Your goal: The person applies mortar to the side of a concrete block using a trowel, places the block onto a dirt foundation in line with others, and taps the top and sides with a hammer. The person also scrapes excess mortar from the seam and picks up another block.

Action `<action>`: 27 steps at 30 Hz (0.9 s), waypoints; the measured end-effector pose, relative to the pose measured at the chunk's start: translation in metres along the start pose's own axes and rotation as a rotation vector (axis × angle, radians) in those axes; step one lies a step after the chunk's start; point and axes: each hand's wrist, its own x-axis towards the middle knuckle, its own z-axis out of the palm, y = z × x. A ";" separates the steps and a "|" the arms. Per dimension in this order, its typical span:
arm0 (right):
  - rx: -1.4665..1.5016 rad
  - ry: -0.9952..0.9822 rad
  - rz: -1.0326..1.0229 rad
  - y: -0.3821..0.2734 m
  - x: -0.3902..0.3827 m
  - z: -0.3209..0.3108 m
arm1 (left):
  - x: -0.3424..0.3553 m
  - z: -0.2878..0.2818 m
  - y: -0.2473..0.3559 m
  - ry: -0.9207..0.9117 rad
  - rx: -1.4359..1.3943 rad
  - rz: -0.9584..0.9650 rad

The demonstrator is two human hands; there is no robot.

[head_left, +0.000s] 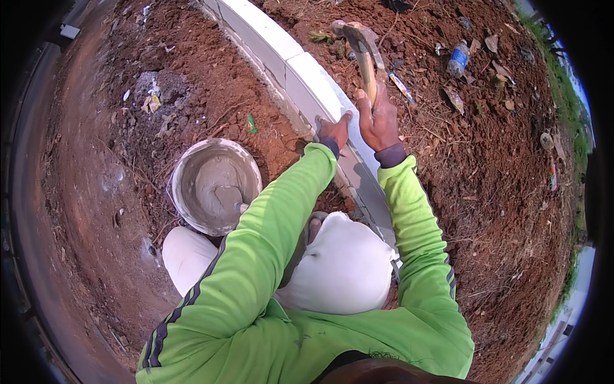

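Observation:
My right hand (pixel 380 121) is closed round the wooden handle of a claw hammer (pixel 366 48), whose metal head is raised above the far end of my grip. My left hand (pixel 334 132) rests against a pale kerb stone (pixel 320 77), fingers spread over its side and top edge. The stone belongs to a row of kerb blocks curving from the far left down past my right knee. To the left of my left forearm stands a bucket (pixel 181 208) of wet grey mortar (pixel 208 176). A trowel (pixel 228 197) is sunk in the mortar, its handle partly hidden by my sleeve.
Loose reddish soil (pixel 486 211) lies on both sides of the kerb row. A plastic bottle (pixel 458 59) and a small printed wrapper (pixel 401 87) lie to the right. A green scrap (pixel 251 123) is beyond the bucket. My bent knees are close to the kerb.

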 end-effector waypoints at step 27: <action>-0.465 -0.391 0.161 0.071 0.028 0.034 | 0.019 0.009 -0.006 -0.118 -0.048 0.051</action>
